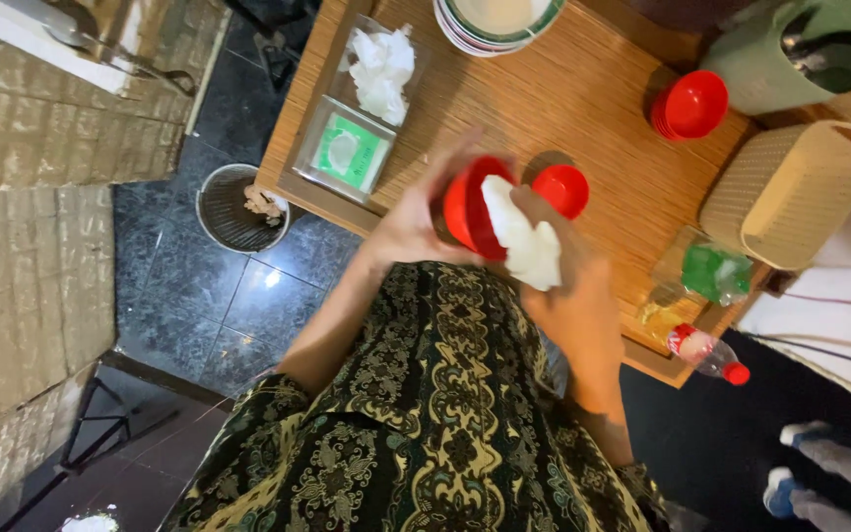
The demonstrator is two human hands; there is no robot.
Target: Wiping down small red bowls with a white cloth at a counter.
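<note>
Dark tiled floor, brick-patterned wall at one side; wooden table (583,94) at centre, seen from above. On it, largest first: woven cream basket (790,192) and green cutlery holder (790,49) along one edge, stacked plates (490,25) at the far edge, clear tissue tray (366,103), stack of red bowls (691,103), single red bowl (560,187). Round bin (233,207) on the floor beside the table. Left hand (411,222): fingers wrapped round a red bowl (470,207), tilted on edge over the table, apparently to expose its inside. Right hand (573,296): clenched on a white cloth (524,241) pressed into that bowl.
</note>
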